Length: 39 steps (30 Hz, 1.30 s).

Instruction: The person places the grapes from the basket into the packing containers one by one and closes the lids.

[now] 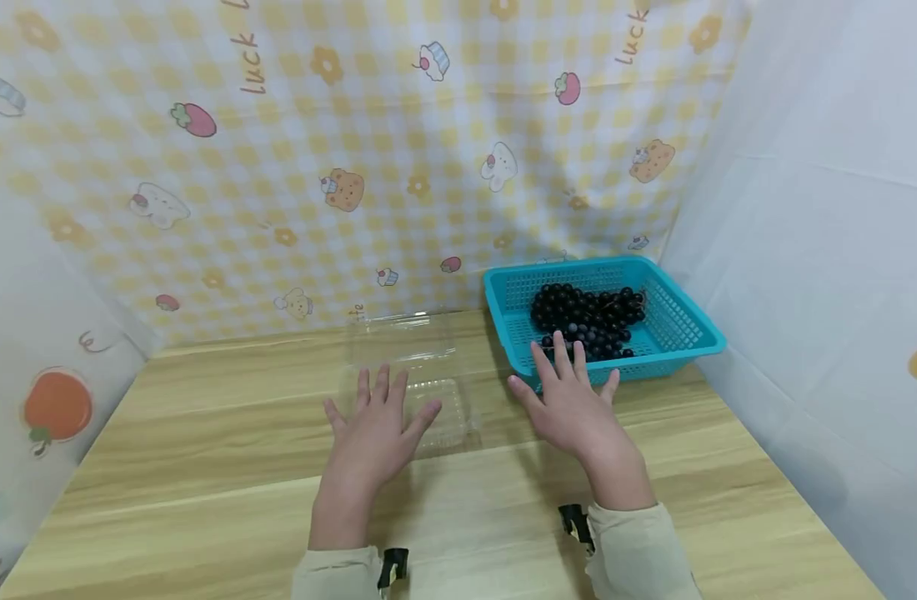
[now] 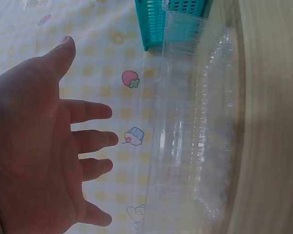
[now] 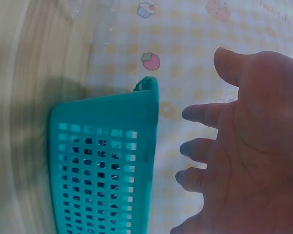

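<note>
My left hand (image 1: 374,437) is held palm down with fingers spread, overlapping the near left part of a clear plastic clamshell box (image 1: 439,412) in the head view. The box lies with its lid (image 1: 402,337) folded back toward the wall; its ridged side shows in the left wrist view. Fingers spread and holding nothing, my right hand (image 1: 574,408) is in front of a blue plastic basket (image 1: 683,321). Dark grapes (image 1: 589,312) on stems lie in that basket, partly hidden by the right fingertips. The right wrist view shows the basket's slotted wall (image 3: 102,161) beyond the fingers.
A wood-grain table (image 1: 203,433) carries everything. Behind it hangs a yellow checked cloth (image 1: 278,167) with cartoon prints, close to the box lid and basket. White sheets (image 1: 811,208) close in the right and left sides.
</note>
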### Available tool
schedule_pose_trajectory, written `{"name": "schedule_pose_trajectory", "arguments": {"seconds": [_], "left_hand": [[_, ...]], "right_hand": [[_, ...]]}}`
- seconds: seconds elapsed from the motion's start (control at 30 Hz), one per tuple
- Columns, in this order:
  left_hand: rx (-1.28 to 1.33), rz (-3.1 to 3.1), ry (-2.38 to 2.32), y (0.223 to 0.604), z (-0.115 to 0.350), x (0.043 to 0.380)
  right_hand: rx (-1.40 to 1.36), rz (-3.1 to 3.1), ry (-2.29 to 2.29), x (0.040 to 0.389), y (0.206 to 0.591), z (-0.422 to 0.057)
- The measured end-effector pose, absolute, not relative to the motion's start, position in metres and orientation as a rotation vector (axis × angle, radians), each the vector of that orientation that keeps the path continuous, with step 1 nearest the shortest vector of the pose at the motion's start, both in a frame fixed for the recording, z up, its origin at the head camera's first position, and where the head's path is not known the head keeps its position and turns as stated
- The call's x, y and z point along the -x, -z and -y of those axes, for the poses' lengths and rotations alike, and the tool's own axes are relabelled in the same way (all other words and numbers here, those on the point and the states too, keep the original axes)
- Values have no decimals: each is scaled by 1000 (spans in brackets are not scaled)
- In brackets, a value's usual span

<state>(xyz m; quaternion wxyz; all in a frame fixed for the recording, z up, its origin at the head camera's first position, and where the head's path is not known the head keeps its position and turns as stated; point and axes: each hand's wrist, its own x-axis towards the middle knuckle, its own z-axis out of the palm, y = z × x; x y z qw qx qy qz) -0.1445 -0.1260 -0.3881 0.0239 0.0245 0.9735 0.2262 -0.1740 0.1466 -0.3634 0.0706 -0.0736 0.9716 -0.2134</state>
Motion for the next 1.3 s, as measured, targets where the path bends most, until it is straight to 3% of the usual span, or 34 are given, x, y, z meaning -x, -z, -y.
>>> {"name": "schedule_pose_trajectory", "arguments": {"seconds": [0.93, 1.3], "left_hand": [[82, -2941, -868, 424, 183, 139], [119, -2822, -1060, 432, 202, 136]], "right_hand": [[339, -2975, 468, 193, 314, -139], [332, -2966, 384, 208, 282, -162]]}}
